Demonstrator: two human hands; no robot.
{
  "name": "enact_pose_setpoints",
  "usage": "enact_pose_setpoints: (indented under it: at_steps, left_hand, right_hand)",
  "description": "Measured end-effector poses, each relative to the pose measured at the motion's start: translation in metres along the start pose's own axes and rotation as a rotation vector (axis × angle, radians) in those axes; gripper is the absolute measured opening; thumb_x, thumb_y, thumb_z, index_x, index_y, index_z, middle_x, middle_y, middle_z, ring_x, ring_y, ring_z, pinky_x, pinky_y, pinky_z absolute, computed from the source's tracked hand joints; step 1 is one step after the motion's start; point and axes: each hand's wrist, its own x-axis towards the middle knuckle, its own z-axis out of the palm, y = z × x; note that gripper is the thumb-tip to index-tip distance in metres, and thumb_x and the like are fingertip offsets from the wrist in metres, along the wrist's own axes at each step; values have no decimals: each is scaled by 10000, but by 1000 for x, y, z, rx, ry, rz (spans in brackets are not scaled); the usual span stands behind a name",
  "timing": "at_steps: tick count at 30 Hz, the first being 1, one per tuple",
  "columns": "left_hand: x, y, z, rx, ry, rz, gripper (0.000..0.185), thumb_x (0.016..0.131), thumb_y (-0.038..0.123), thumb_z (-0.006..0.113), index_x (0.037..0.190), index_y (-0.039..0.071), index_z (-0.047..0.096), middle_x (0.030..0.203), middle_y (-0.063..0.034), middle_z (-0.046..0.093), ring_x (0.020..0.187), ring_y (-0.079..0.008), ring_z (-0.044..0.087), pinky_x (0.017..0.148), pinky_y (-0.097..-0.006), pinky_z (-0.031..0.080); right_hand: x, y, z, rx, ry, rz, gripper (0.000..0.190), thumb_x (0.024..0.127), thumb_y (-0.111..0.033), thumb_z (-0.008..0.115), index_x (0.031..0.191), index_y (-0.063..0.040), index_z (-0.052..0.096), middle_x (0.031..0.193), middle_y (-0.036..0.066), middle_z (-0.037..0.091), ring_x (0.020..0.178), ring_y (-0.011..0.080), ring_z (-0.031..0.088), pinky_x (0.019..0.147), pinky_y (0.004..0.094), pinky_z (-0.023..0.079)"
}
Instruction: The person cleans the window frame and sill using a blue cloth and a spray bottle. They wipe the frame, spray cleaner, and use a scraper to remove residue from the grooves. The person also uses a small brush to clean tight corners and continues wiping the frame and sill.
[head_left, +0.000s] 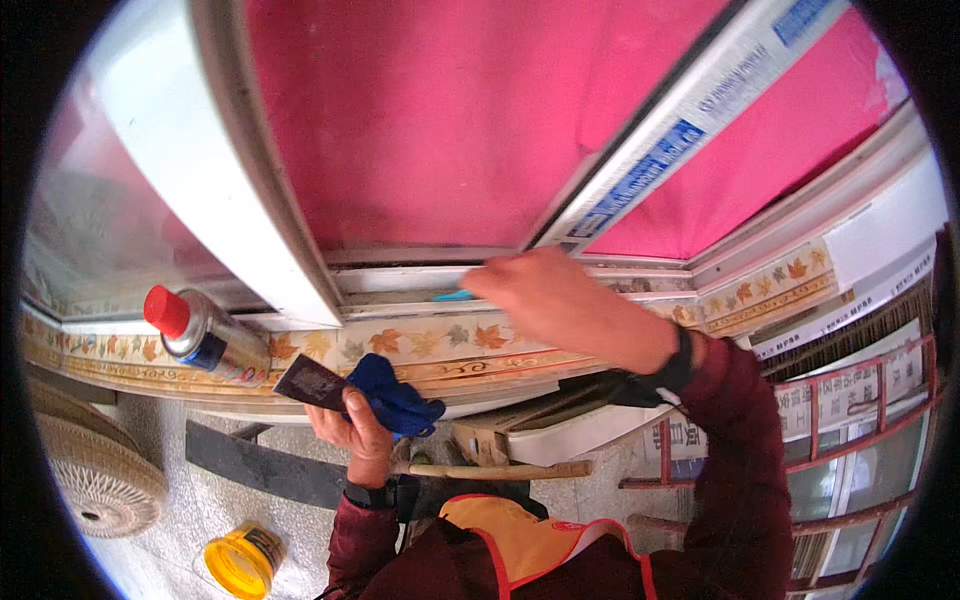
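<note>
My left hand (360, 435) grips a dark, flat rectangular pad (311, 380) together with a bunched blue cloth (394, 397), just in front of the window sill. My right hand (570, 304) is closed on a small tool with a light-blue tip (452, 296); the rest of the tool is hidden by the fingers. That tip lies low over the white window track (390, 282), beside the foot of the sash frame (637, 165). To the left, a spray can (217, 341) with a red cap stands on the sill, which has leaf-patterned tiles (386, 340).
Below the sill are a dark bench (262, 465), an open cardboard box (480, 442) and a wooden handle (510, 471). A yellow bucket (266, 544) and a wicker basket (109, 480) stand at the lower left. Red metal rungs (814, 420) run along the right.
</note>
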Motion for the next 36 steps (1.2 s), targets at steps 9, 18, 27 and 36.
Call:
enact_pose_setpoints:
  at_steps: [9, 18, 27, 36]
  left_hand:
    - [-6, -14, 5, -4, 66, -39, 353, 1023, 266, 524, 982, -68, 631, 849, -100, 505, 754, -228, 475, 654, -369, 386]
    - [-5, -11, 6, -106, 95, -208, 330, 1017, 218, 529, 1002, -94, 636, 911, -133, 540, 788, -231, 492, 688, -358, 421]
    - [-3, -12, 6, -130, 88, -244, 332, 1031, 218, 540, 998, -97, 637, 915, -143, 564, 807, -225, 508, 708, -354, 440]
    - [11, 40, 25, -47, -179, -129, 300, 1026, 203, 540, 1019, -64, 677, 951, -142, 613, 813, -249, 566, 740, -375, 461]
  right_hand:
    - [-71, 57, -1, 128, -100, 260, 314, 836, -3, 570, 1124, -75, 672, 985, 176, 696, 868, 377, 691, 718, 464, 547]
    - [-56, 40, 44, 275, 209, 131, 196, 843, -12, 574, 1012, -67, 657, 836, 203, 671, 811, 385, 690, 672, 493, 532]
    - [-165, 120, -31, -142, -125, 312, 271, 839, -59, 587, 1076, -128, 698, 886, 162, 701, 782, 370, 687, 678, 489, 532]
    - [-130, 65, 42, 70, 164, 69, 205, 865, -150, 595, 1026, -27, 563, 919, 176, 670, 832, 366, 699, 690, 485, 569]
